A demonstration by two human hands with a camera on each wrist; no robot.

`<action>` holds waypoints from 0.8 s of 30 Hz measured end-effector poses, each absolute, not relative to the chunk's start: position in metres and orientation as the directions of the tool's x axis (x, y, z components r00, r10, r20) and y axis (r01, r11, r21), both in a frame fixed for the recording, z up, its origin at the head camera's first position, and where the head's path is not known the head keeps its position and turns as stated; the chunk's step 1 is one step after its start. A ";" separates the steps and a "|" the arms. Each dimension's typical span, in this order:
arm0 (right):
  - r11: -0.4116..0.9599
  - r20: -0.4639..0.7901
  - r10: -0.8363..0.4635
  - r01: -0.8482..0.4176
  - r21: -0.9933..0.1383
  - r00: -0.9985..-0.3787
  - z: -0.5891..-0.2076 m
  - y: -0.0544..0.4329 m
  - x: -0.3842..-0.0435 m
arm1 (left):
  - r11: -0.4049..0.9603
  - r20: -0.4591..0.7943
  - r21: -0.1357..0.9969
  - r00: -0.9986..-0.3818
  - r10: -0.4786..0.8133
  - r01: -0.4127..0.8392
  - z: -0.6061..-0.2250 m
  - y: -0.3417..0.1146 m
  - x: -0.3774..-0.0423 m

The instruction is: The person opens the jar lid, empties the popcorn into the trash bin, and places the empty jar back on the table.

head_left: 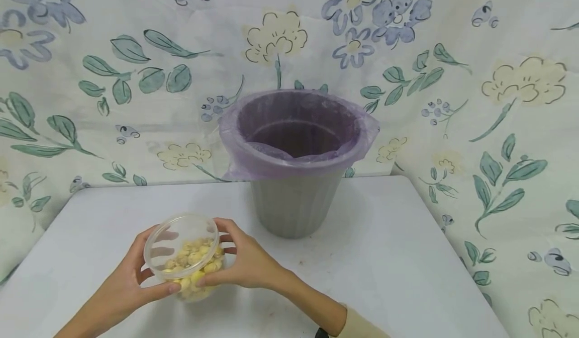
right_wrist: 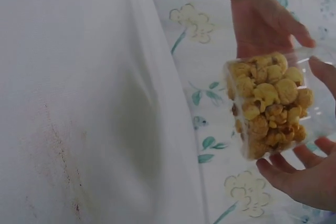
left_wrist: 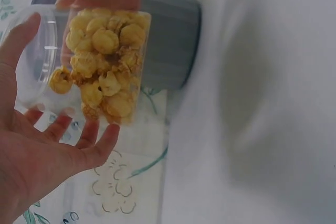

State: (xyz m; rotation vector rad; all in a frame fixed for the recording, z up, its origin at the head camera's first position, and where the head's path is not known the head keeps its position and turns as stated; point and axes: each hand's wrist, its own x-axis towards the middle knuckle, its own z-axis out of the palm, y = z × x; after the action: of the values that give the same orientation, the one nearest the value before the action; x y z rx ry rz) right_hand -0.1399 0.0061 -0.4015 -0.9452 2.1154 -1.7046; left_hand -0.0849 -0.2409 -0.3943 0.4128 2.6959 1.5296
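A clear plastic tub [head_left: 182, 227] with a round rim is held between both hands over the near left of the table. Yellow caramel popcorn [left_wrist: 105, 51] fills its lower part, with bare wall above. My left hand [head_left: 126, 282] grips the left side, thumb at the front and fingers behind. On the opposite side my right hand [head_left: 246, 262] curls its thumb and fingers round the wall. The tub tilts slightly in the head view. Both wrist views show its base raised off the white tabletop, where a soft shadow lies.
A grey bin [head_left: 294, 202] lined with a thin purple bag [head_left: 253, 164] stands at the back middle of the white table [head_left: 389, 257]. Floral cloth [head_left: 172, 111] hangs behind and to the right. Small reddish marks [right_wrist: 63, 156] stain the tabletop.
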 end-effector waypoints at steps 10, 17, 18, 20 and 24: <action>0.074 0.225 -0.618 -0.341 -0.937 -0.753 -0.394 0.027 -0.138 | 0.475 0.171 0.829 -0.943 0.284 0.294 -0.380 -0.214 -0.087; 0.066 0.245 -0.590 -0.349 -0.935 -0.769 -0.384 0.045 -0.138 | 0.456 0.212 0.814 -0.915 0.343 0.360 -0.367 -0.195 -0.096; 0.065 0.250 -0.587 -0.353 -0.933 -0.770 -0.383 0.047 -0.138 | 0.442 0.223 0.815 -0.907 0.356 0.374 -0.366 -0.193 -0.097; 0.061 0.253 -0.583 -0.352 -0.934 -0.772 -0.381 0.052 -0.137 | 0.417 0.237 0.819 -0.894 0.380 0.394 -0.362 -0.188 -0.099; 0.051 0.254 -0.576 -0.344 -0.938 -0.777 -0.379 0.061 -0.136 | 0.380 0.250 0.826 -0.875 0.415 0.416 -0.356 -0.177 -0.102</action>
State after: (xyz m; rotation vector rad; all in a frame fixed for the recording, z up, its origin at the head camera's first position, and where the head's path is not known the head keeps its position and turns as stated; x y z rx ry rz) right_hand -0.1361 0.0607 -0.3786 -0.9492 2.1302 -1.8080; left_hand -0.1020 -0.1768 -0.3562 0.7859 2.6102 1.5640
